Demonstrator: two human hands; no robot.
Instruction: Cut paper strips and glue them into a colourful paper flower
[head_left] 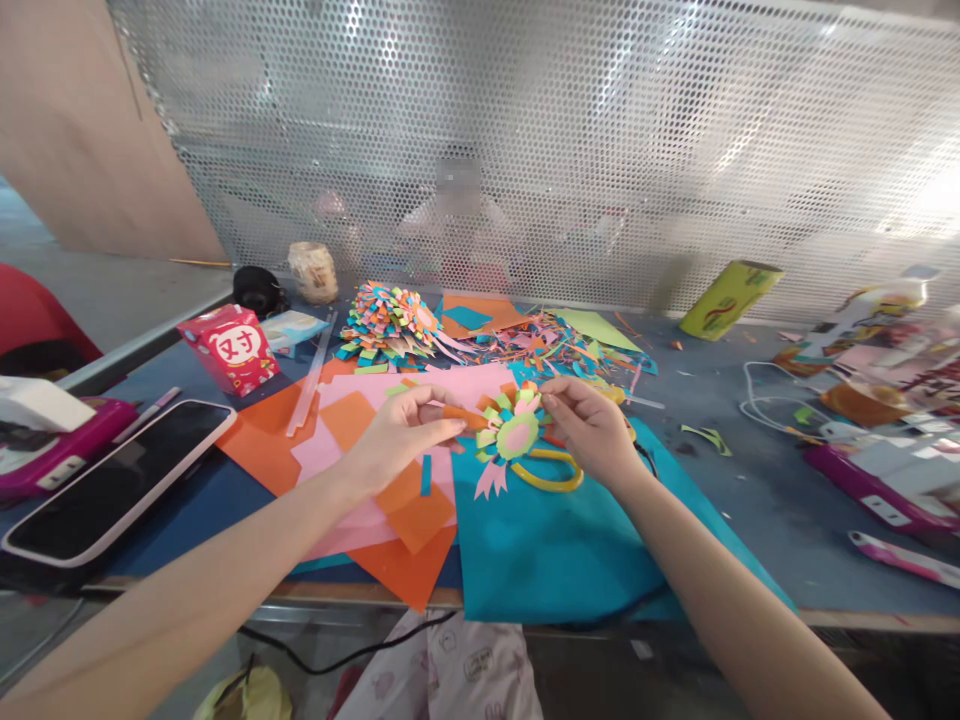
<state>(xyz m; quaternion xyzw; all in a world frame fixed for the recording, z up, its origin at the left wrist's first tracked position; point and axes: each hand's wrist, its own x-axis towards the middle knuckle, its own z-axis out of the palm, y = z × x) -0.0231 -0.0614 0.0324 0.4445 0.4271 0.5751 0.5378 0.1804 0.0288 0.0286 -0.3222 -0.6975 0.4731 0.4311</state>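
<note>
A paper flower (517,435) with a round pink and green centre, multicoloured petals and a pink fringed tail is held up between my hands. My right hand (589,425) pinches its right edge with thumb and finger. On the left side, my left hand (409,430) is closed on an orange paper strip (466,416) that reaches to the petals; whether it is joined to the flower I cannot tell. Just below and behind the flower show the yellow handles of scissors (551,483). Blue paper (555,560) lies under them, and orange paper (416,505) and pink sheets lie beneath my left hand.
Behind my hands stand a pile of finished paper flowers (390,320) and a heap of paper scraps (555,340). A phone (120,480) and a red packet (231,348) are at left. A yellow-green can (731,300) and a purple power strip (877,490) are at right.
</note>
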